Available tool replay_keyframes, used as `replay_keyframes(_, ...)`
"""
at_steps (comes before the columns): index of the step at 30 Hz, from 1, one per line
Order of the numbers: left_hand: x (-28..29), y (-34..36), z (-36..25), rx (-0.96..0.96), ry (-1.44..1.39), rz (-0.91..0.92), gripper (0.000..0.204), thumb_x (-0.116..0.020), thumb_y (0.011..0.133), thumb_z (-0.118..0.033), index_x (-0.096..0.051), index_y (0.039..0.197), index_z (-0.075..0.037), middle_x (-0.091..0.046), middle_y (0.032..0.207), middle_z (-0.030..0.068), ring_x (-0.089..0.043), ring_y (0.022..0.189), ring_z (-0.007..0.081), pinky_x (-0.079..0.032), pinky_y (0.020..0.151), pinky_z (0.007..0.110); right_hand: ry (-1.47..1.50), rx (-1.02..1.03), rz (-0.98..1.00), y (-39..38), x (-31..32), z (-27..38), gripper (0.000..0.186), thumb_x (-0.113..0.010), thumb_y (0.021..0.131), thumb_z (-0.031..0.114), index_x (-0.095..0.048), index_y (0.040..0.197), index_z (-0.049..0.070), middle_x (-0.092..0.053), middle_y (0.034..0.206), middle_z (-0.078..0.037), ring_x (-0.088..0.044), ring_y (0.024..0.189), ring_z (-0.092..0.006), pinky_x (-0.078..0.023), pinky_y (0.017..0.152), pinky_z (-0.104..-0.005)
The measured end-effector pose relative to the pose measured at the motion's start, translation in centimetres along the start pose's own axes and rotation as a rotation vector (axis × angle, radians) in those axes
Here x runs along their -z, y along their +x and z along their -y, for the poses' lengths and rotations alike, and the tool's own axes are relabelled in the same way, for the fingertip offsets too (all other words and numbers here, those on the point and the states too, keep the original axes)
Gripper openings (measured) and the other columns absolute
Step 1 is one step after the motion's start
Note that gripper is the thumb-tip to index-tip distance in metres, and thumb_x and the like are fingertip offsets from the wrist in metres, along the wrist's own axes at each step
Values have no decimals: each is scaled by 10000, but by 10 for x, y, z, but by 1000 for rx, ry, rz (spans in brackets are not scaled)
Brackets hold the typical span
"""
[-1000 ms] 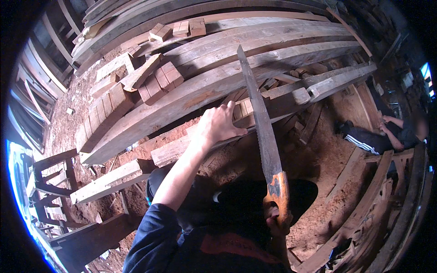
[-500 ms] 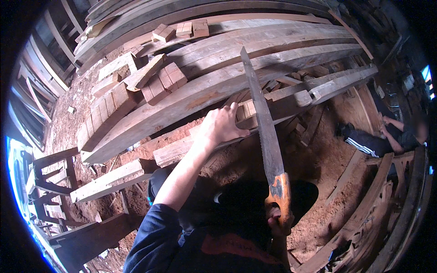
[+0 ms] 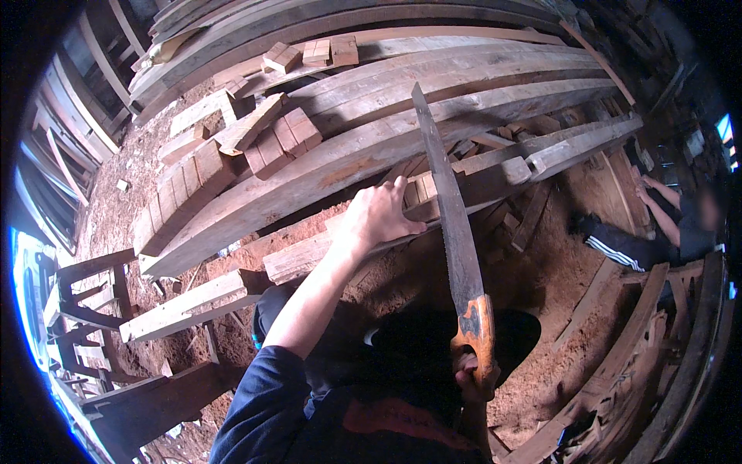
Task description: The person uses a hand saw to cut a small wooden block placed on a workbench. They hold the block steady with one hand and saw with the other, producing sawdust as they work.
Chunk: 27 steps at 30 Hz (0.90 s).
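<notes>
My right hand (image 3: 467, 377) is wrapped round the orange-brown wooden handle of a handsaw (image 3: 450, 197). Its long, dull metal blade points away from me, tilted slightly left, with the toothed edge on the left side. The blade crosses over a wooden beam (image 3: 301, 254), just right of my left hand (image 3: 379, 213). That hand grips the beam from above, thumb stretched toward the blade and fingers over the far side. Whether the teeth touch the wood I cannot tell.
Long, thick timbers (image 3: 340, 166) lie side by side beyond the beam, with cut blocks (image 3: 282, 143) on top. Another person (image 3: 665, 220) sits at the right. Planks (image 3: 618, 371) lean at the lower right. Sawdust (image 3: 533, 371) covers the ground.
The other person's arms at the right have moved up and outward. My hands and the saw keep almost the same place; the whole view has shifted slightly.
</notes>
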<state>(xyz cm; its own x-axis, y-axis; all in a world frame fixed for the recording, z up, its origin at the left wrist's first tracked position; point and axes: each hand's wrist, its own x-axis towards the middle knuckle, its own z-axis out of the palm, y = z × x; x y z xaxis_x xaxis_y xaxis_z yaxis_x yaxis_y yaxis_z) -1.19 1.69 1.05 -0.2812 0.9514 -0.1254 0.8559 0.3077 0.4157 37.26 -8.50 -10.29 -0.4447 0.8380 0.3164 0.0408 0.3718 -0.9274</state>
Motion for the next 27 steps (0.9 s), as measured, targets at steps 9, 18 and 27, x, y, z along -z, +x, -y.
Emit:
replay_keyframes(9,4,-1,-4,38,3,44,996,-696,648,-665,-438,1297,45,-676,845,248,-676,864,367,-540,803,418,266,-134,3,35,-13,39,223,-765,747,161,-588,799,37,-612,705,-67,-592,643,-176,-484,631,-303)
replay_keyframes(18,5,-4,-5,3,23,-11,891,-760,656,-576,-485,1193,79,-669,881,245,-694,807,342,-577,728,395,235,-149,10,33,-12,40,218,-771,743,123,-579,809,45,-612,728,-68,-604,669,-180,-494,643,-307)
replay_keyframes(27,1,-1,-4,36,19,13,984,-726,635,-635,-449,1292,44,-677,826,243,-681,846,370,-545,801,421,282,-108,-26,35,-17,44,244,-777,728,74,-567,848,39,-606,738,-69,-597,671,-179,-493,645,-312)
